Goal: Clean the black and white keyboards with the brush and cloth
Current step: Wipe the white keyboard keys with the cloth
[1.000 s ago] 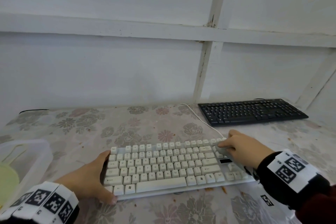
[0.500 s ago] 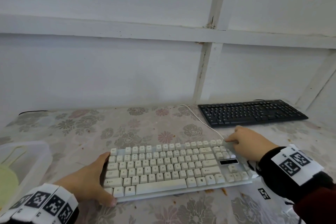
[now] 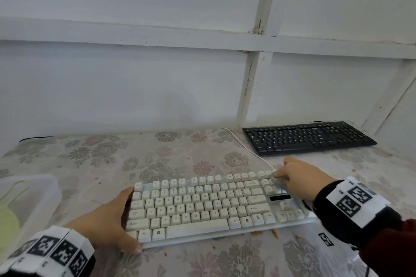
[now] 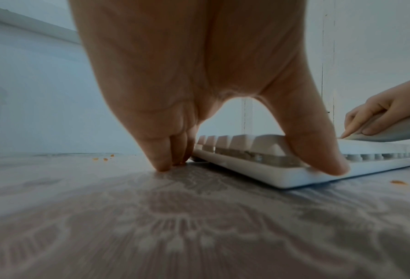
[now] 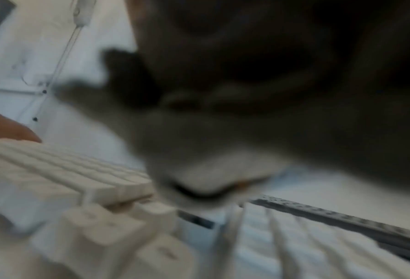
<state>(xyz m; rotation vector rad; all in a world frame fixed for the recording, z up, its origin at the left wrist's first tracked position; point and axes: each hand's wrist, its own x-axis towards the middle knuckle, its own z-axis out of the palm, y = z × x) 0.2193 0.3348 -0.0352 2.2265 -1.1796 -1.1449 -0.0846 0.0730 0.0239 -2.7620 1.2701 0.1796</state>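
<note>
From the head view I see the white keyboard (image 3: 216,207) lying near me on the floral surface (image 3: 180,157), and the black keyboard (image 3: 308,138) well apart at the far right by the wall. My left hand (image 3: 108,225) braces the white keyboard's left end, thumb along its near edge, fingers straight, nothing grasped. My right hand (image 3: 301,179) rests over the upper right keys, fingers curled round a grey cloth (image 3: 279,181) pressed onto them. A white cable (image 3: 247,148) runs from the keyboard's back toward the wall. A clear tub (image 3: 33,200) sits at the left edge. Orange crumbs (image 3: 273,233) lie just before the keyboard.

From the left wrist, the thumb (image 4: 318,151) presses the keyboard's near corner and the fingertips (image 4: 163,162) touch the surface beside its end. The right hand (image 4: 380,113) shows at the far end, holding the cloth (image 4: 394,132) on the keys.

The right wrist view is blurred: the cloth (image 5: 199,151) fills the middle above the white keys (image 5: 79,179), the black keyboard (image 5: 342,220) beyond.
</note>
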